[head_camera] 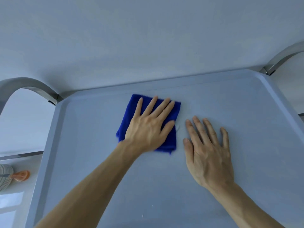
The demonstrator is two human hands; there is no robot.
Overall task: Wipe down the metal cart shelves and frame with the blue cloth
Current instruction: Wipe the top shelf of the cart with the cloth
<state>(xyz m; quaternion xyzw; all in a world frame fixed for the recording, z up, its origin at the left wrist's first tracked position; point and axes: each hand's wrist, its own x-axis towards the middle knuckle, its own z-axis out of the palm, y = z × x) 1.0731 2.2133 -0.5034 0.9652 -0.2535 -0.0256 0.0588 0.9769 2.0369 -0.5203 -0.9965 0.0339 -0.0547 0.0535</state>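
The top shelf (pixel 230 203) of the cart is a smooth, flat metal tray with a raised rim and rounded corners. A soft, fuzzy blue cloth (pixel 130 112), folded square, lies near its far edge. The left hand (pixel 148 127) presses it flat with straight fingers. The right hand (pixel 209 152) rests open on bare metal just beside it. Curved shiny frame bars (pixel 32 84) rise at the far corners.

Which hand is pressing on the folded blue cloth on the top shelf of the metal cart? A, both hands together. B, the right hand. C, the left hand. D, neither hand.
C: the left hand lies flat with straight fingers on the folded blue cloth, while the right hand rests beside it on the bare grey top shelf of the metal cart, off the cloth.
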